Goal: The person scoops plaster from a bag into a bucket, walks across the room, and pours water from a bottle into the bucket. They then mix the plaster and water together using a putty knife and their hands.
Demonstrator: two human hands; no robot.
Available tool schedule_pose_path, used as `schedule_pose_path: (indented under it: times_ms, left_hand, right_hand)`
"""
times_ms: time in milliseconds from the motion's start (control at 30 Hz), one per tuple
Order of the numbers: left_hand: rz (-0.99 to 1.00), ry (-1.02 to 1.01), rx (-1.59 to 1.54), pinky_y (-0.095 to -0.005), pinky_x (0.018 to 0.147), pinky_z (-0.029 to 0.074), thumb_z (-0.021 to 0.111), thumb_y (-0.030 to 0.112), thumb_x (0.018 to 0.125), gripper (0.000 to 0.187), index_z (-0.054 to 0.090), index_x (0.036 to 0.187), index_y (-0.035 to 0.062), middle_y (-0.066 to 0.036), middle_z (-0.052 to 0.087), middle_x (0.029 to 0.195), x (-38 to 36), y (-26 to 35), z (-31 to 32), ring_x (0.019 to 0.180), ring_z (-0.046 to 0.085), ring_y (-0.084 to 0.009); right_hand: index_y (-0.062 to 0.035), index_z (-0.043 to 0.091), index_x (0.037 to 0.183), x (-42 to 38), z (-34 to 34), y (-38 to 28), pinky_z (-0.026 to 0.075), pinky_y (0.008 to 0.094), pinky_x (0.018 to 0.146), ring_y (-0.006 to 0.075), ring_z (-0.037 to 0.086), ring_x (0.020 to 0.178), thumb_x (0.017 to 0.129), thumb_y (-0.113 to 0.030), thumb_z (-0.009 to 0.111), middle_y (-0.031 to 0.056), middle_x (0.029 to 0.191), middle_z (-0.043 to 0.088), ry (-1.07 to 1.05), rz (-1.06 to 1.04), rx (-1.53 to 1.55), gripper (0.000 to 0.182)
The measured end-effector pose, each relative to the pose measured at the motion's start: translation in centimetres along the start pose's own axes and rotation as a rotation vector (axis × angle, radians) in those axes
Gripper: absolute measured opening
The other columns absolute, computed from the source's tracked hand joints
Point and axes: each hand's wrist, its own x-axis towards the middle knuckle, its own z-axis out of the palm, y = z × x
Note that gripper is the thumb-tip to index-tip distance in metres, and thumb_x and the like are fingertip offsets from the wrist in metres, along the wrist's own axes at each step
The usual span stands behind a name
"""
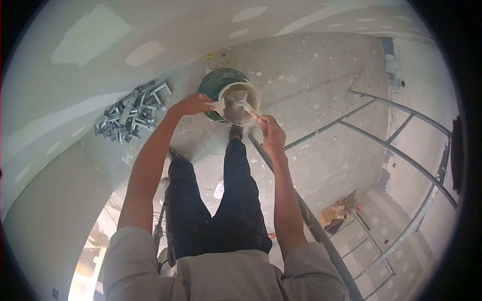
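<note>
Both hands reach over a white bucket (256, 92) that stands against a round green tub (213, 82) on the floor. Closed around the handle of a putty knife (253, 111), my right hand (272, 134) is at the bucket's near right; white and reddish smears cover the handle, and its grey blade overlaps the bucket's mouth. My left hand (193, 104) grips a scraper (218, 106) coated in pale compound, its end right at the bucket's left rim. Wet-looking grey material shows inside the bucket.
Metal brackets (131, 111) lie heaped on the floor at left. A tubular metal scaffold frame (396, 150) spans the right side, its rail running close to my right arm. Patched drywall (95, 35) rises along the far left. A torn brown carton (332, 216) lies at lower right.
</note>
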Motion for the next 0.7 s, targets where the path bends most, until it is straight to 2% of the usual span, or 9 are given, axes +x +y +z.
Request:
schedule_pose_path:
  times_ms: [33, 133, 233, 300, 367, 433, 533, 600, 700]
  left_hand:
    - [-0.106, -0.096, -0.072, -0.0350, 0.072, 0.054, 0.069, 0.039, 0.087, 0.047, 0.071, 0.116, 0.0012, -0.014, 0.071, 0.090, -0.2, 1.1, -1.0, 0.075, 0.066, -0.0217]
    - [-0.195, -0.107, -0.078, -0.0341, 0.069, 0.053, 0.069, 0.037, 0.087, 0.046, 0.071, 0.115, 0.0001, -0.012, 0.070, 0.084, 0.0, 0.6, -1.8, 0.073, 0.064, -0.0186]
    - [-0.131, -0.103, -0.065, -0.0332, 0.065, 0.052, 0.070, 0.036, 0.087, 0.046, 0.071, 0.115, -0.0003, -0.012, 0.069, 0.081, -0.2, 0.3, -1.9, 0.070, 0.064, -0.0175]
    - [-0.145, -0.115, -0.094, -0.0324, 0.064, 0.052, 0.070, 0.036, 0.086, 0.046, 0.071, 0.115, -0.0006, -0.011, 0.069, 0.082, -0.7, 1.4, -2.4, 0.069, 0.063, -0.0170]
    - [-0.156, -0.129, -0.121, -0.0316, 0.063, 0.051, 0.071, 0.036, 0.086, 0.047, 0.071, 0.115, -0.0010, -0.010, 0.069, 0.082, -1.2, 2.1, -2.3, 0.068, 0.062, -0.0166]
    - [-0.082, -0.051, -0.115, -0.0310, 0.063, 0.050, 0.072, 0.037, 0.086, 0.048, 0.070, 0.114, -0.0021, -0.008, 0.068, 0.081, -1.5, 1.4, -1.8, 0.067, 0.060, -0.0154]
    - [-0.024, -0.107, -0.202, -0.0307, 0.064, 0.051, 0.073, 0.038, 0.087, 0.049, 0.070, 0.115, -0.0028, -0.008, 0.067, 0.081, -1.6, 2.8, -1.7, 0.069, 0.060, -0.0145]
    - [-0.049, -0.132, -0.214, -0.0303, 0.065, 0.052, 0.073, 0.038, 0.087, 0.049, 0.070, 0.115, -0.0027, -0.008, 0.067, 0.080, -1.3, 3.8, -1.4, 0.070, 0.061, -0.0145]
    - [-0.097, -0.153, -0.242, -0.0296, 0.068, 0.052, 0.072, 0.038, 0.088, 0.050, 0.069, 0.116, -0.0028, -0.008, 0.066, 0.081, -0.8, 3.1, -1.0, 0.072, 0.062, -0.0146]
  right_hand:
    - [-0.0114, 0.058, 0.113, -0.4, -0.9, -0.4, 0.052, 0.0475, 0.075, 0.0377, 0.066, 0.093, 0.097, -0.017, 0.057, 0.0126, 0.109, 0.066, -0.001, 0.002, 0.000, 0.017]
    - [-0.0123, 0.059, 0.115, -1.8, -2.7, -1.2, 0.053, 0.0471, 0.075, 0.0368, 0.066, 0.093, 0.096, -0.015, 0.058, 0.0118, 0.110, 0.067, -0.062, 0.033, -0.045, 0.019]
    - [-0.0127, 0.059, 0.118, -2.4, -3.5, -1.8, 0.053, 0.0470, 0.076, 0.0354, 0.067, 0.094, 0.095, -0.015, 0.060, 0.0110, 0.110, 0.067, -0.010, 0.010, -0.044, 0.023]
    - [-0.0115, 0.060, 0.118, -2.4, -3.7, -2.1, 0.054, 0.0435, 0.073, 0.0325, 0.067, 0.092, 0.094, -0.012, 0.060, 0.0098, 0.108, 0.066, 0.021, 0.003, -0.142, 0.024]
    - [-0.0112, 0.060, 0.117, -2.0, -2.8, -1.1, 0.054, 0.0442, 0.072, 0.0325, 0.067, 0.091, 0.094, -0.012, 0.060, 0.0095, 0.107, 0.065, 0.022, 0.010, -0.210, 0.023]
    - [-0.0109, 0.060, 0.116, -0.8, -1.6, 0.0, 0.054, 0.0449, 0.072, 0.0325, 0.067, 0.089, 0.094, -0.012, 0.060, 0.0092, 0.105, 0.065, 0.023, 0.015, -0.276, 0.023]
    - [-0.0104, 0.061, 0.113, 0.8, 0.1, 0.1, 0.054, 0.0451, 0.071, 0.0324, 0.067, 0.088, 0.094, -0.013, 0.060, 0.0090, 0.102, 0.064, -0.019, -0.023, -0.295, 0.020]
    - [-0.0104, 0.062, 0.109, 1.5, 1.1, -0.3, 0.055, 0.0433, 0.072, 0.0319, 0.068, 0.087, 0.089, -0.008, 0.060, 0.0094, 0.099, 0.065, -0.032, -0.083, -0.295, 0.021]
    - [-0.0120, 0.062, 0.110, 1.9, 1.4, -0.8, 0.055, 0.0445, 0.071, 0.0321, 0.067, 0.088, 0.092, -0.009, 0.061, 0.0095, 0.098, 0.067, -0.002, -0.122, -0.331, 0.019]
